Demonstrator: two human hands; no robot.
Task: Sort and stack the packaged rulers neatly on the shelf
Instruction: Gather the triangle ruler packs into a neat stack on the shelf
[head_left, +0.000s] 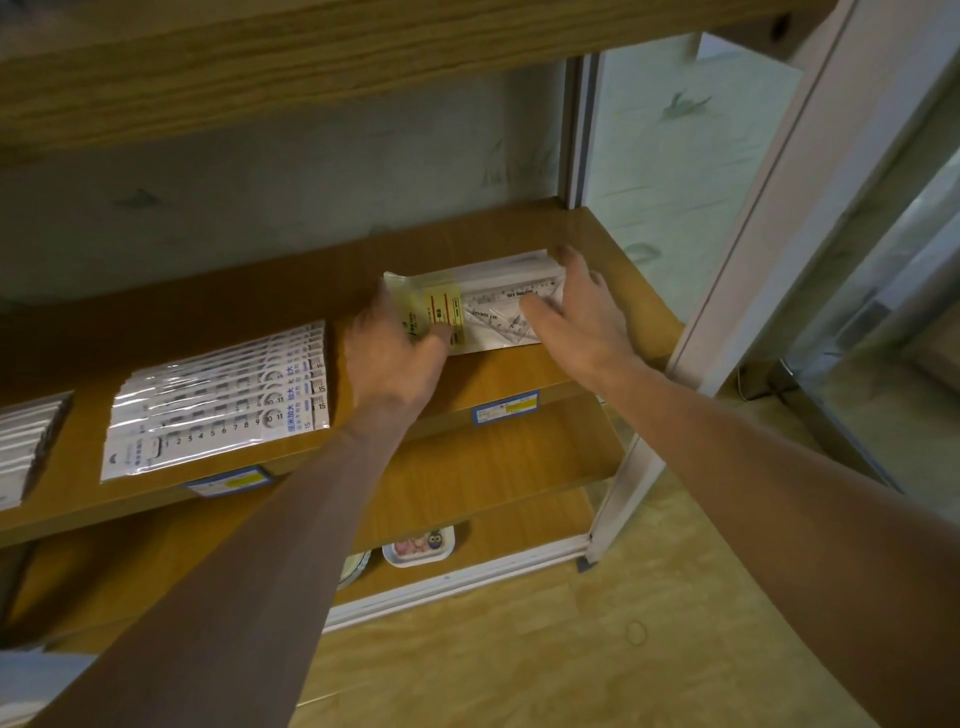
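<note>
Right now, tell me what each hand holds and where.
Both hands are on the stack of set-square packs on the shelf: the left hand at its left end, the right hand spread over its right end.
</note>
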